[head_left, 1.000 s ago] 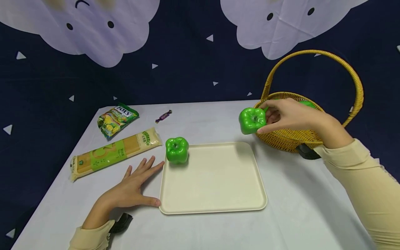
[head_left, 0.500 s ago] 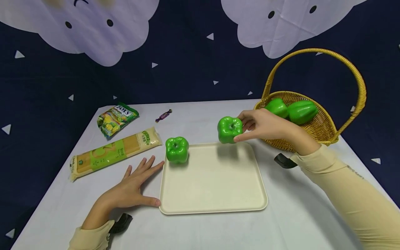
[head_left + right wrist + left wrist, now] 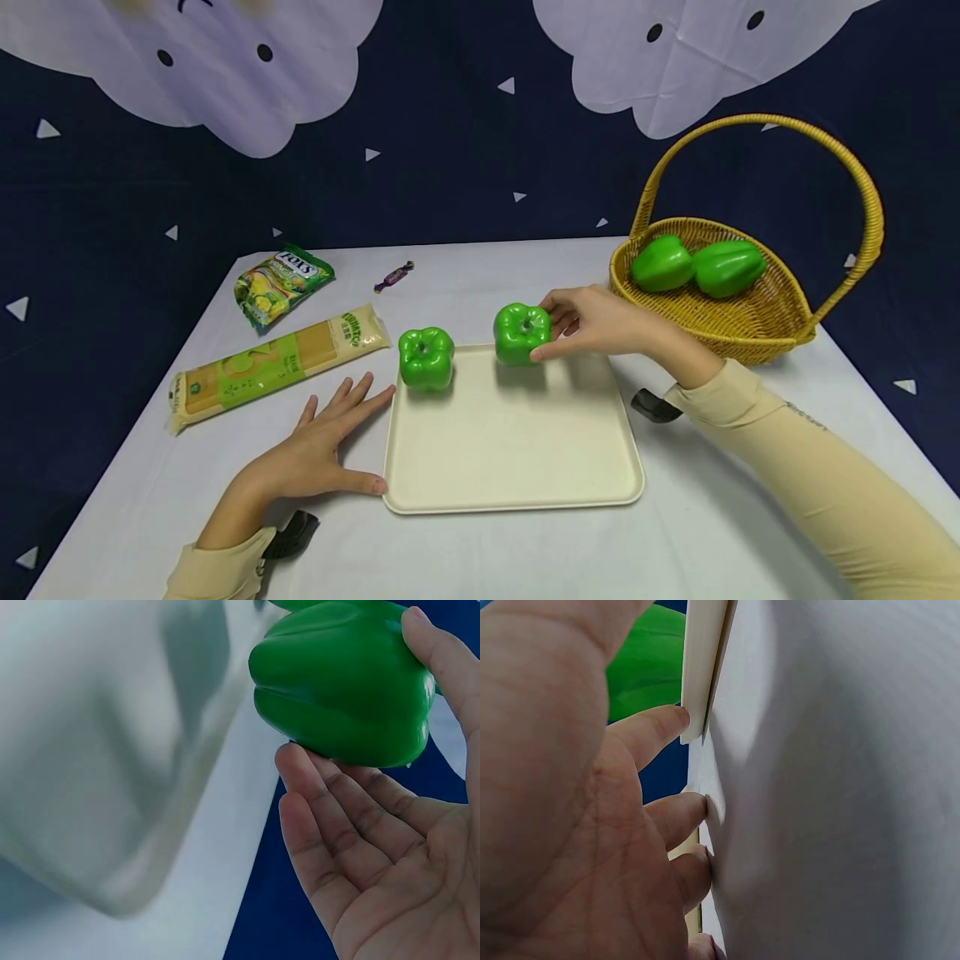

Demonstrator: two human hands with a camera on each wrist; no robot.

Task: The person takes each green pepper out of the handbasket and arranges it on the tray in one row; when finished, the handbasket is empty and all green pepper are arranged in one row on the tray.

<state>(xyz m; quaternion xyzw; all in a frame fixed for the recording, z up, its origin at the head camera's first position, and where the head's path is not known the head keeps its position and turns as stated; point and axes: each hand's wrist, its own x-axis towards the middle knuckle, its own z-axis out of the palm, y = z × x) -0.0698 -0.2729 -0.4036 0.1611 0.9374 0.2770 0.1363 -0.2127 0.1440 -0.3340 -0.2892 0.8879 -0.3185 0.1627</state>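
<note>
My right hand [image 3: 600, 323] pinches a shiny green bell pepper [image 3: 519, 335] between thumb and fingers, over the far edge of a cream tray [image 3: 510, 450]. In the right wrist view the held pepper [image 3: 341, 682] is above the fingertips, with the thumb against its other side. A second green bell pepper [image 3: 426, 360] sits at the tray's far left corner. My left hand [image 3: 322, 454] lies spread on the tablecloth, thumb and forefinger touching the tray's left edge. The left wrist view shows a fingertip against the tray rim [image 3: 697, 682].
A wicker basket [image 3: 720, 329] with a tall handle stands at the back right, holding two green peppers [image 3: 727, 268]. To the left lie a pasta packet [image 3: 277, 367], a Fox's candy bag [image 3: 281, 285] and one wrapped candy [image 3: 393, 276]. A dark cloud-print cloth hangs behind the table.
My right hand has carried the pepper leftward and down from beside the basket to the tray's far edge. The peppers in the basket have come into view. My left hand stays put.
</note>
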